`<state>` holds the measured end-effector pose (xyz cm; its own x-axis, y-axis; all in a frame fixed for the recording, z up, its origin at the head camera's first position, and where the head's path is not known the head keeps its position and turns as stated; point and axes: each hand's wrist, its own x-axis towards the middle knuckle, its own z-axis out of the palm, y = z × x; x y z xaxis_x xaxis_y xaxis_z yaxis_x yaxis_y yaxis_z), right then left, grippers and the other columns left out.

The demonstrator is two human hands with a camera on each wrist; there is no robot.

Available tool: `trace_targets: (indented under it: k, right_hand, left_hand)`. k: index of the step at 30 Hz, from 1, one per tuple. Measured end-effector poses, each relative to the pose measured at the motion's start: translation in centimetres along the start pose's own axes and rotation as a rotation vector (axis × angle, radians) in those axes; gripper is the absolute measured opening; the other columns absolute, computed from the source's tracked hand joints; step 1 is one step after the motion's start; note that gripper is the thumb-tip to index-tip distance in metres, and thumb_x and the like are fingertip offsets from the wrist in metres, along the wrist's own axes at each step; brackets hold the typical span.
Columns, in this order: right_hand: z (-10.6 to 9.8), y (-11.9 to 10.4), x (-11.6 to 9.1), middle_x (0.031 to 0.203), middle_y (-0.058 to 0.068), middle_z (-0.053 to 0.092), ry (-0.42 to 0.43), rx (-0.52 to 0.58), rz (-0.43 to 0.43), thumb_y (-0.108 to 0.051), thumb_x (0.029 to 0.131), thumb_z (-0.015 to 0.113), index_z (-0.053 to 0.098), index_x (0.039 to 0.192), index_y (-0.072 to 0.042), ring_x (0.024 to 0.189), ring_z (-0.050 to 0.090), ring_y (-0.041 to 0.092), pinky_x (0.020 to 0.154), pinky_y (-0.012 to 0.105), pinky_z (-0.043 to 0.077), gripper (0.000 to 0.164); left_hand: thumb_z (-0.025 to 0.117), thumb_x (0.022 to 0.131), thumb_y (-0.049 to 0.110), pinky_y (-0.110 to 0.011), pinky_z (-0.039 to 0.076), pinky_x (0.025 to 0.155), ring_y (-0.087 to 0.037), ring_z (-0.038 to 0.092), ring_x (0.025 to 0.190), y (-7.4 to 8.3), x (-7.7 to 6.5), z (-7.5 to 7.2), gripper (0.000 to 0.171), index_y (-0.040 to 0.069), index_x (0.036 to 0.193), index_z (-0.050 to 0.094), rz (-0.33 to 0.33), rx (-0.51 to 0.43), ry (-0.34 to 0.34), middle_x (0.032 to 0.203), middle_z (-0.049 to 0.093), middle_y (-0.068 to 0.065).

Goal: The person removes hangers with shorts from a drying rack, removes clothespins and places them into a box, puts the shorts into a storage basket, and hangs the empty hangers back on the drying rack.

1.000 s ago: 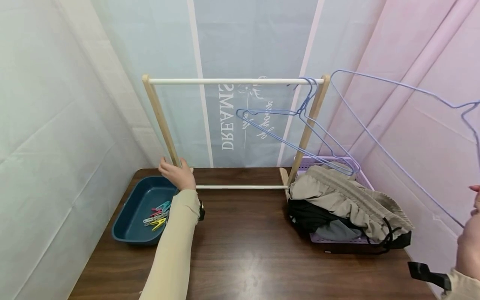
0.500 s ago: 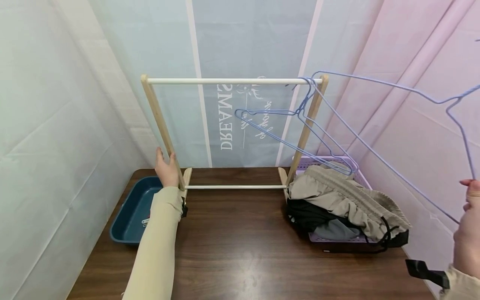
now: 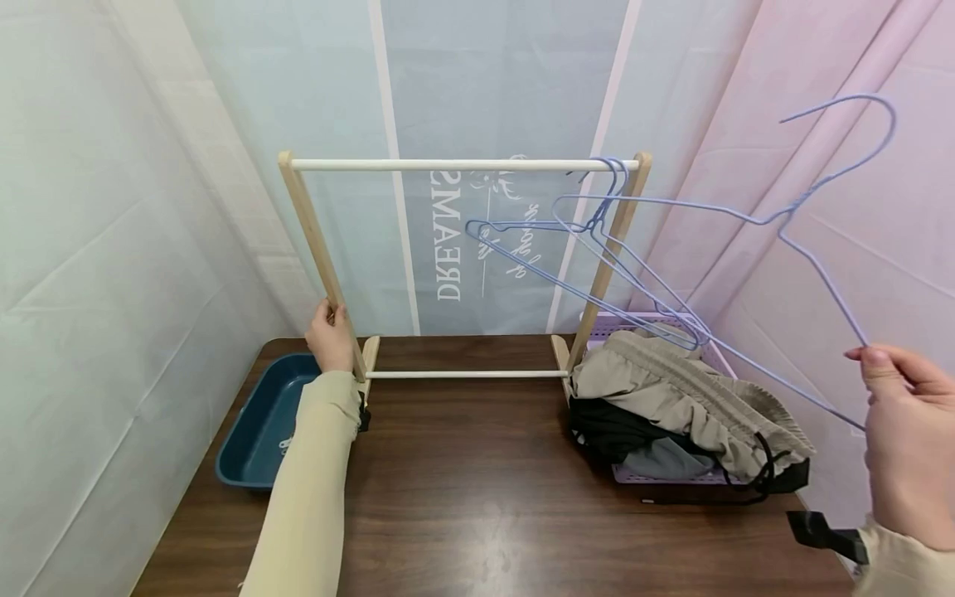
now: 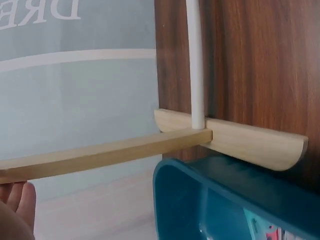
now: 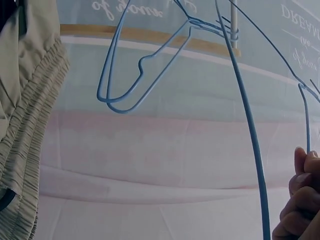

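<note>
My right hand (image 3: 906, 439) pinches one shoulder of a blue wire clothes hanger (image 3: 821, 269) between thumb and fingers. Its hook points up, and its far end overlaps the rack's right post in the head view. On the left, my left hand (image 3: 331, 338) holds the wooden left post of the clothes rack (image 3: 317, 232); the left wrist view shows its fingertips (image 4: 27, 200) against the post (image 4: 100, 155). Two similar blue hangers (image 3: 533, 224) hang at the right end of the rack's white top bar (image 3: 462, 165).
Beside the rack's left foot stands a dark blue basin (image 3: 249, 444), partly covered by my left sleeve, with clothespins (image 4: 272, 231) inside. A purple basket (image 3: 664, 478) at the right holds beige drawstring clothing (image 3: 671, 373) and black and grey fabric. Curtains surround the brown table (image 3: 462, 497).
My right hand has brought the hanger leftward into view, and its hook now shows fully. My left hand shifted slightly left, then its fingers closed in on the post.
</note>
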<state>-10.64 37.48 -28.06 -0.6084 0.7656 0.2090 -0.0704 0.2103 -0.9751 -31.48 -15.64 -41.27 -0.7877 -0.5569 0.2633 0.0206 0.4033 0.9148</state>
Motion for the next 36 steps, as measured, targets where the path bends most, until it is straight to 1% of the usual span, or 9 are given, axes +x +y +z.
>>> trace_targets:
  k: [5,7,11,14,19,25,27,33,36]
  right_hand:
    - [1.0,-0.2,-0.2,0.059,-0.016,0.049,-0.009,-0.056,-0.131,-0.016,0.092,0.063,0.076,0.08,-0.019,0.05,0.03,0.004,0.042,0.023,0.016,0.018]
    - [1.3,-0.2,-0.2,0.06,-0.021,0.054,-0.021,-0.087,-0.149,-0.015,0.092,0.064,0.076,0.079,-0.021,0.052,0.033,0.002,0.045,0.02,0.02,0.019]
    - [2.0,-0.2,-0.4,0.064,-0.027,0.061,-0.057,-0.126,-0.173,-0.012,0.091,0.065,0.077,0.079,-0.02,0.057,0.035,0.001,0.049,0.018,0.022,0.019]
    - [2.7,-0.3,-0.6,0.062,-0.028,0.06,-0.082,-0.172,-0.189,-0.013,0.091,0.065,0.077,0.079,-0.022,0.053,0.033,0.001,0.046,0.021,0.021,0.019]
    - [3.8,-0.4,-0.9,0.061,-0.03,0.058,-0.129,-0.229,-0.214,-0.016,0.091,0.066,0.076,0.08,-0.025,0.052,0.035,0.0,0.046,0.02,0.024,0.017]
    - [5.2,-0.7,-1.2,0.057,-0.029,0.055,-0.171,-0.27,-0.235,-0.02,0.09,0.068,0.075,0.078,-0.027,0.045,0.031,0.0,0.042,0.023,0.022,0.015]
    - [5.7,-0.9,-1.2,0.058,-0.031,0.055,-0.182,-0.285,-0.24,-0.021,0.09,0.067,0.074,0.076,-0.03,0.046,0.033,0.0,0.044,0.02,0.024,0.017]
    - [7.0,-1.1,-1.2,0.059,-0.035,0.054,-0.203,-0.32,-0.283,-0.021,0.09,0.067,0.066,0.07,-0.041,0.045,0.034,-0.001,0.045,0.017,0.026,0.029]
    - [7.7,-1.2,-1.2,0.06,-0.039,0.052,-0.219,-0.356,-0.301,-0.023,0.091,0.066,0.065,0.07,-0.043,0.046,0.036,-0.002,0.046,0.017,0.027,0.029]
  left_hand:
    - [0.052,0.099,0.022,-0.048,0.053,0.086,-0.037,0.064,0.104,-0.2,0.3,-0.2,0.029,0.003,0.118,0.061,0.046,0.125,0.007,0.116,0.066,-0.023]
    - [0.052,0.099,0.021,-0.048,0.053,0.086,-0.038,0.064,0.103,-0.2,0.4,-0.3,0.03,0.001,0.119,0.06,0.067,0.15,0.002,0.116,0.066,-0.024]
    - [0.052,0.099,0.019,-0.048,0.053,0.085,-0.038,0.064,0.102,-0.1,0.5,-0.6,0.032,-0.002,0.122,0.059,0.095,0.184,-0.011,0.114,0.065,-0.026]
    - [0.053,0.099,0.018,-0.047,0.054,0.087,-0.038,0.065,0.104,0.0,0.5,-0.7,0.033,-0.003,0.124,0.058,0.096,0.192,-0.022,0.116,0.065,-0.026]
    - [0.052,0.099,0.017,-0.048,0.054,0.087,-0.038,0.064,0.106,0.2,0.6,-1.0,0.033,-0.003,0.125,0.056,0.081,0.189,-0.05,0.118,0.064,-0.026]
    - [0.05,0.1,0.016,-0.048,0.054,0.086,-0.039,0.063,0.105,0.4,0.8,-1.2,0.031,-0.003,0.124,0.054,0.07,0.228,-0.106,0.118,0.063,-0.027]
    - [0.05,0.1,0.017,-0.048,0.054,0.085,-0.039,0.063,0.104,0.4,0.8,-1.2,0.031,-0.003,0.123,0.054,0.078,0.247,-0.117,0.117,0.063,-0.027]
    - [0.05,0.1,0.019,-0.048,0.055,0.08,-0.039,0.065,0.099,0.4,0.8,-1.3,0.029,-0.002,0.12,0.056,0.105,0.296,-0.121,0.113,0.065,-0.026]
    - [0.049,0.1,0.02,-0.048,0.055,0.079,-0.039,0.065,0.097,0.4,0.9,-1.3,0.029,-0.002,0.119,0.056,0.111,0.312,-0.117,0.112,0.065,-0.026]
